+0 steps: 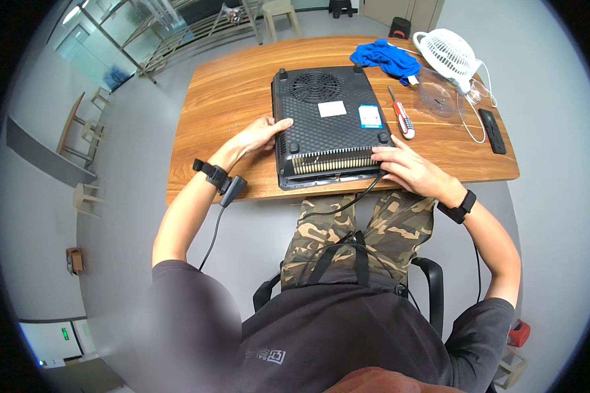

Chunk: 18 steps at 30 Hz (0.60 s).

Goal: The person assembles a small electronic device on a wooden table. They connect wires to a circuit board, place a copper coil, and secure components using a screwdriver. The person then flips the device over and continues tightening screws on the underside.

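Sitting near the black appliance (pixel 328 134), a clear dish (pixel 428 107) holds dark bits (pixel 441 101).

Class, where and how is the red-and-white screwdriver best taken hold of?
The screwdriver is probably best gripped by its thick handle, from the near right: its handle end lies nearest, thin shaft pointing away, black appliance on its left.

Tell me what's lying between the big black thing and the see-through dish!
A red-and-white screwdriver lies on the wooden table between the black appliance and the see-through dish, as the head view shows.
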Tool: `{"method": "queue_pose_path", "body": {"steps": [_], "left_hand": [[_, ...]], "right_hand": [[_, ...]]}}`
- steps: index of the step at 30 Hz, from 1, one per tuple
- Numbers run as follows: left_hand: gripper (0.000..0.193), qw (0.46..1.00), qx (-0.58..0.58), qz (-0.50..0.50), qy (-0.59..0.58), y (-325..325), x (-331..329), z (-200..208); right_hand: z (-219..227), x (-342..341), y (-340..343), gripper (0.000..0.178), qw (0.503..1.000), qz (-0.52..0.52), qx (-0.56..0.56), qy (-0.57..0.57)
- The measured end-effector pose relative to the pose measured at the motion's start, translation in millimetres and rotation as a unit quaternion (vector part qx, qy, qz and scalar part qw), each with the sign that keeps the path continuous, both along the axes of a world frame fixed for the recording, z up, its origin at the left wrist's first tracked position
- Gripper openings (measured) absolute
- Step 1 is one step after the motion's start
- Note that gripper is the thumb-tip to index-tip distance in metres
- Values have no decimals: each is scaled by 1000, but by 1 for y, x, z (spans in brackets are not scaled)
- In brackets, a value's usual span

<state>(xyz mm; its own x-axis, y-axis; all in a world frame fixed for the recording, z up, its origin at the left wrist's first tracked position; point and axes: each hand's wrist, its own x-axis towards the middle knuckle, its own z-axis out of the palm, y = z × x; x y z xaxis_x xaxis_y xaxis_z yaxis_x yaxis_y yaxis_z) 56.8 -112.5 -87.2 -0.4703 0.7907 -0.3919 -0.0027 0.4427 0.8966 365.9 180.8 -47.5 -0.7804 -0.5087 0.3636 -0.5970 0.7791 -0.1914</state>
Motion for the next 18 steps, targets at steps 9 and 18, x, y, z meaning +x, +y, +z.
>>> {"method": "queue_pose_path", "body": {"steps": [9, 18], "left_hand": [[38, 997, 30, 8, -76, 0, -2, -11], [34, 994, 58, 63, -63, -1, 15, 8]], "right_hand": [[-12, -2, 5, 23, 999, 2, -20, -29], [-29, -2, 10, 26, 1000, 15, -17, -14]]}}
